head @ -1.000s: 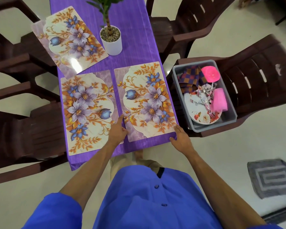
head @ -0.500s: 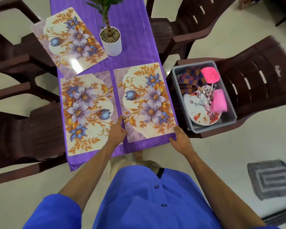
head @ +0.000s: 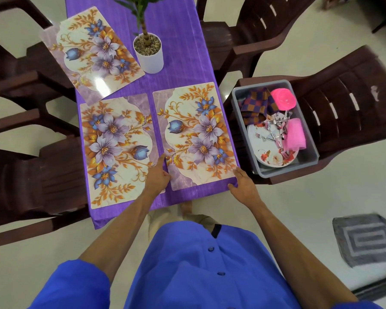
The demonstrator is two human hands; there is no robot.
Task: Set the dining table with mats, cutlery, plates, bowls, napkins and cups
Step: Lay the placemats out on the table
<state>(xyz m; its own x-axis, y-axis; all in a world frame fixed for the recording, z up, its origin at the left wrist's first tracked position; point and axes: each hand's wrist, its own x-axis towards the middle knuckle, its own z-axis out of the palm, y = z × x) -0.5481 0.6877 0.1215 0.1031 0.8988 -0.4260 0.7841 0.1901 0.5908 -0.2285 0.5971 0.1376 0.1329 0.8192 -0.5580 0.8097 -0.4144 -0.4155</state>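
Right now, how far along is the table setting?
Three mats lie on the table: far left, near left, near right. Both hands, left and right, are squaring the near right one. Plates, cutlery, napkins and pink cups sit in the bin.

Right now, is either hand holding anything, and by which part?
Nothing is gripped. Both hands touch the right mat with straight fingers: left hand at its near-left edge, right hand at its near-right corner.
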